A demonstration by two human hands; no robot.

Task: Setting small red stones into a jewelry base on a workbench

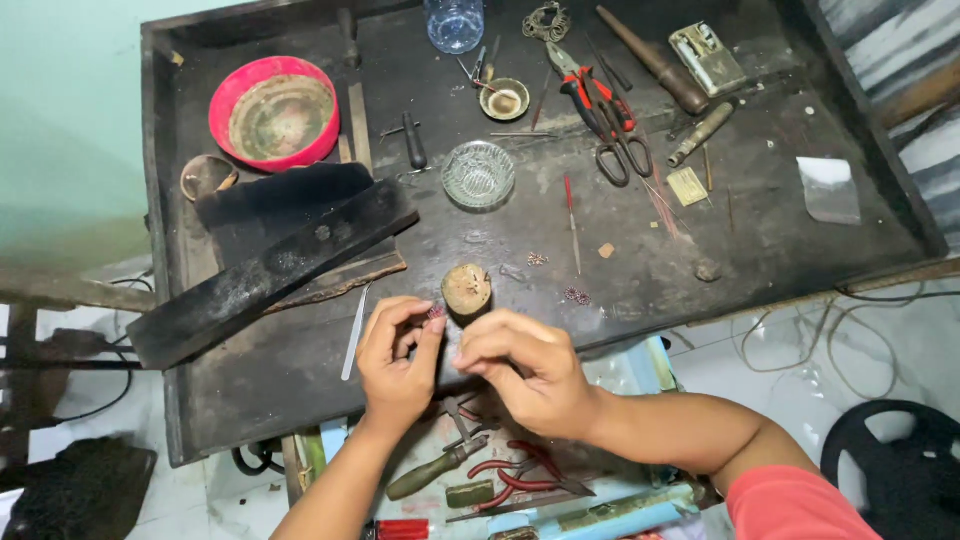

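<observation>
Head view — both hands point(400, 350) point(520, 365) pinch tiny reddish beaded piece point(436, 312) beside round wooden stump point(467, 289).

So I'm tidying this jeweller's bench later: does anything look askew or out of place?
Yes. The long black charred slab lies diagonally with its lower end jutting past the dark tray's left rim. Thin red wires lie scattered loose beside the black-handled scissors. Both hands, left hand and right hand, pinch something tiny.
</observation>
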